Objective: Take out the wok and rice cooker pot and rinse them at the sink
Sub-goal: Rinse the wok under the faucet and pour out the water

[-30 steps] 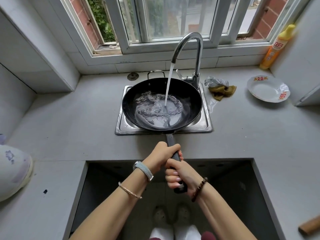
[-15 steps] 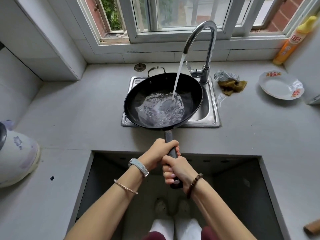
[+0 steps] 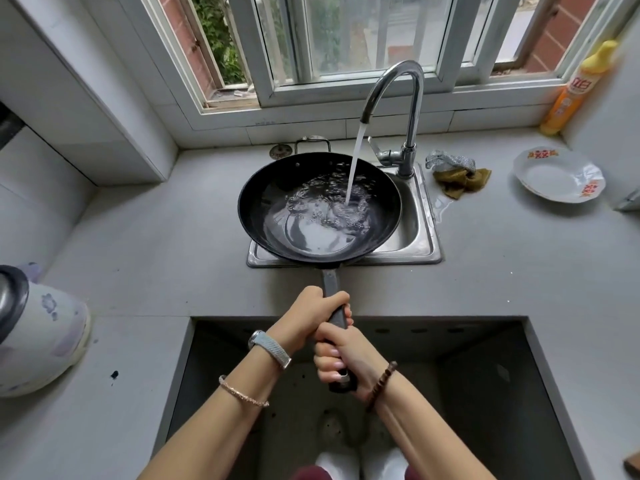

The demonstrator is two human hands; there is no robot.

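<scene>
A black wok [image 3: 273,199] sits over the small steel sink [image 3: 420,237], covering most of the basin. Water runs from the curved tap [image 3: 405,98] into the wok's right half and swirls in its bottom. The wok's long dark handle [image 3: 330,282] points toward me. My left hand [image 3: 311,311] grips the handle nearer the pan, and my right hand [image 3: 341,358] grips its end just behind. The white rice cooker [image 3: 38,337] with a flower print stands at the left edge of the counter; its inner pot cannot be seen.
A white plate [image 3: 557,174] lies at the right on the grey counter [image 3: 138,244]. A steel scourer and brown cloth [image 3: 457,173] lie beside the tap. A yellow detergent bottle [image 3: 575,88] stands in the far right corner. A rectangular opening [image 3: 467,393] gapes in the counter beneath my arms.
The wok has shifted a little left under the stream, and the water in it has swirled and spread. Both hands keep their hold on the handle.
</scene>
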